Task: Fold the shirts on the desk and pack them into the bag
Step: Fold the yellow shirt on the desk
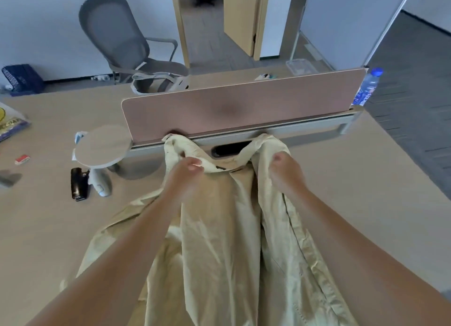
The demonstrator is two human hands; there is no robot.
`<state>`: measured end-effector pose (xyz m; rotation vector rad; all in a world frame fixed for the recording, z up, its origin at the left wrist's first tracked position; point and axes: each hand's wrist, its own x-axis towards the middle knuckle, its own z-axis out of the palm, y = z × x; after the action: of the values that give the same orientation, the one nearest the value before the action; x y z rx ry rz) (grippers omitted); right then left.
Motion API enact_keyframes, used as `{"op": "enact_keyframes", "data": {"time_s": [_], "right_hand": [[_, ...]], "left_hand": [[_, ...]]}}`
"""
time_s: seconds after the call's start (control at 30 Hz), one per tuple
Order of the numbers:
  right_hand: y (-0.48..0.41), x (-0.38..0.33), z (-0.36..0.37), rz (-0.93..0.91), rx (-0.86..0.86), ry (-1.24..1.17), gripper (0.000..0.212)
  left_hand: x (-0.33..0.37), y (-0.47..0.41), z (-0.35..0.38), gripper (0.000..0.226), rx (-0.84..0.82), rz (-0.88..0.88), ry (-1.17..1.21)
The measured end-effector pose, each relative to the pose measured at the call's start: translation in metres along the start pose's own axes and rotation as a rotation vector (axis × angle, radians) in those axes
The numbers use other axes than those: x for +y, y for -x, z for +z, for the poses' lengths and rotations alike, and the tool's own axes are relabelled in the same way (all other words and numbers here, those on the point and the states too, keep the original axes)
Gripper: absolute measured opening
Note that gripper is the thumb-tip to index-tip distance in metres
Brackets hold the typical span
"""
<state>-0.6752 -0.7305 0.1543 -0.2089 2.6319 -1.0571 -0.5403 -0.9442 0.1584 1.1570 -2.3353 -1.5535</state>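
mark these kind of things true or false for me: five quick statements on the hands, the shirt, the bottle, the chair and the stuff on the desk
1. The left hand and right hand both grip the shirt. True.
2. The shirt is already folded into a neat square. False: it trails long and crumpled from the hands across the desk.
3. A water bottle with a blue cap stands at the right end of the divider panel. True.
4. The office chair is red. False: it is grey.
5. A black object lies on the desk to the right of the shirt. False: it lies to the left of it.
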Motion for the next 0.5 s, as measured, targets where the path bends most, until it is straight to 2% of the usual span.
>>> {"op": "enact_keyframes", "data": {"time_s": [0.1,0.2,0.3,0.4,0.5], "right_hand": [[0.033,0.060,-0.010,0.076,0.019,0.022,0.016],[0.056,0.117,-0.019,0.211,0.056,0.071,0.021],[0.067,0.165,-0.018,0.319,-0.033,0.128,0.014],[0.077,0.199,-0.001,0.353,-0.143,0.165,0.008],[0.087,0.219,0.020,0.325,-0.221,0.359,0.032]], "left_hand": [[-0.007,0.024,0.042,0.011,-0.198,-0.009,0.102],[-0.012,0.043,0.087,0.020,-0.344,-0.006,0.040],[-0.022,0.054,0.130,0.011,-0.454,-0.004,-0.073],[-0.036,0.061,0.165,0.019,-0.559,-0.049,-0.098],[-0.044,0.067,0.187,0.035,-0.627,-0.029,-0.191]]}}
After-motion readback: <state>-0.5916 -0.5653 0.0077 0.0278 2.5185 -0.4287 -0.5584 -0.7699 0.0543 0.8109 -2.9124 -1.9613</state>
